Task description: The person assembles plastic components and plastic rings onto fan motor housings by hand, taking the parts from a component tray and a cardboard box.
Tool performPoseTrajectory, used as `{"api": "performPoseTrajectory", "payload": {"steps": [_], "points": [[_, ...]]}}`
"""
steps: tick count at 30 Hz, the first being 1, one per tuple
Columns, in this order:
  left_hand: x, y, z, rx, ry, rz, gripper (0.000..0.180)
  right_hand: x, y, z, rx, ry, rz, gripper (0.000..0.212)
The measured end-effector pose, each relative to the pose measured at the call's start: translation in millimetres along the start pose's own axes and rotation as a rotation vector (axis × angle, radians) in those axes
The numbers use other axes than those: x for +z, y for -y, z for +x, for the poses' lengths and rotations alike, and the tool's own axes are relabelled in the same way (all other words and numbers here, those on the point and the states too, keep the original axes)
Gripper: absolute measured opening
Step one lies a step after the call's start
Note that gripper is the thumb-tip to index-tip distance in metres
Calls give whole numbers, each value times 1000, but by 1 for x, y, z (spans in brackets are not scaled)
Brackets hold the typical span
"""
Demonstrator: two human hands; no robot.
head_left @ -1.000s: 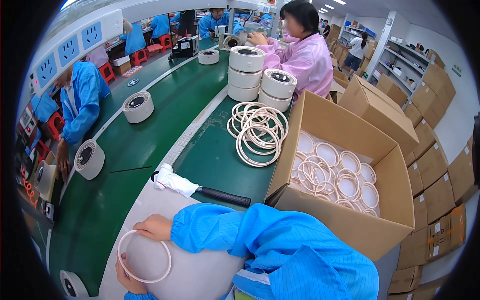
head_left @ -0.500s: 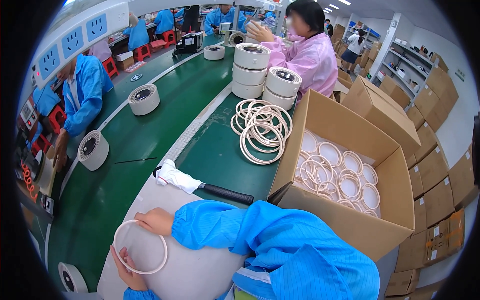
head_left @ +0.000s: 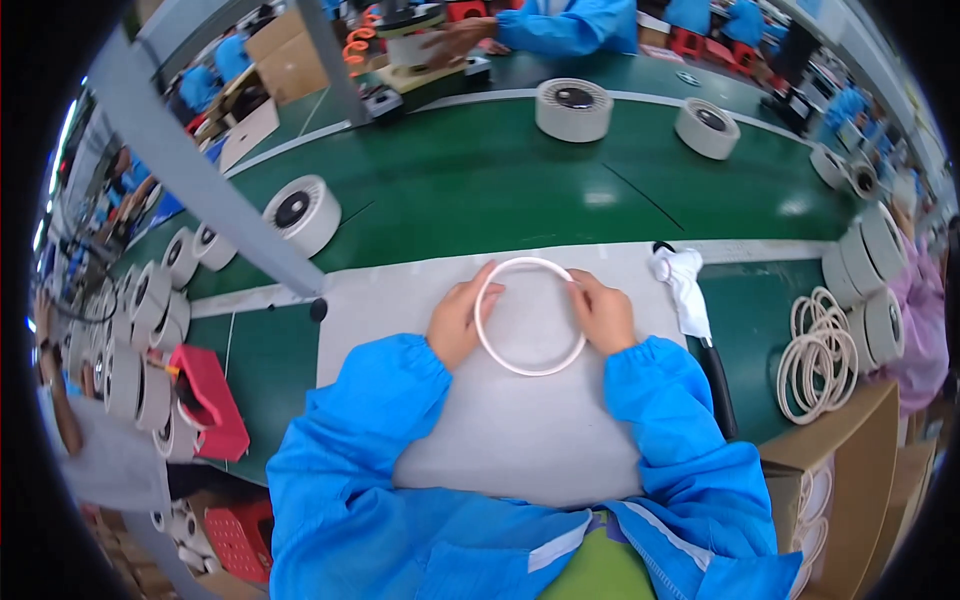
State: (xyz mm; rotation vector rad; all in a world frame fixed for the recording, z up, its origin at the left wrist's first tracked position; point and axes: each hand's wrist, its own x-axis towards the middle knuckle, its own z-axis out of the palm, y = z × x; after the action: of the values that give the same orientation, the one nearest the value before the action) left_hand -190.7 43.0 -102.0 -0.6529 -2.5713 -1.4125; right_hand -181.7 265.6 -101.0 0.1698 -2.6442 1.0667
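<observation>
A thin cream-coloured ring is held up between my two hands above a pale mat. My left hand grips its left side, with the fingers curled round the edge. On the opposite side my right hand pinches the upper right of the ring. Nothing fills the ring's opening; the mat shows through it. To the right of my right hand lies a hammer with a black handle, its head wrapped in white cloth.
More rings lie piled at the right, by a cardboard box. White round fan-like units stand along the green belt. A grey post and a red bin are at left. A co-worker's blue sleeve shows across.
My view has swung to the left, so the box and ring pile now sit at the right edge. The ring stays in both hands; my left hand's grip now wraps its side.
</observation>
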Motion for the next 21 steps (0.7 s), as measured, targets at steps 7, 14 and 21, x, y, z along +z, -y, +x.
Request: {"api": "performPoseTrajectory", "payload": {"steps": [7, 14, 21], "points": [[-101, 54, 72, -164, -379, 1317, 81, 6, -7, 5, -19, -51, 2, 21], [-160, 90, 91, -647, -183, 1393, 84, 4, -9, 5, 9, -34, 39, 22], [-91, -2, 12, 207, -118, 917, 80, -9, -60, 26, 67, -279, 200, 28]]}}
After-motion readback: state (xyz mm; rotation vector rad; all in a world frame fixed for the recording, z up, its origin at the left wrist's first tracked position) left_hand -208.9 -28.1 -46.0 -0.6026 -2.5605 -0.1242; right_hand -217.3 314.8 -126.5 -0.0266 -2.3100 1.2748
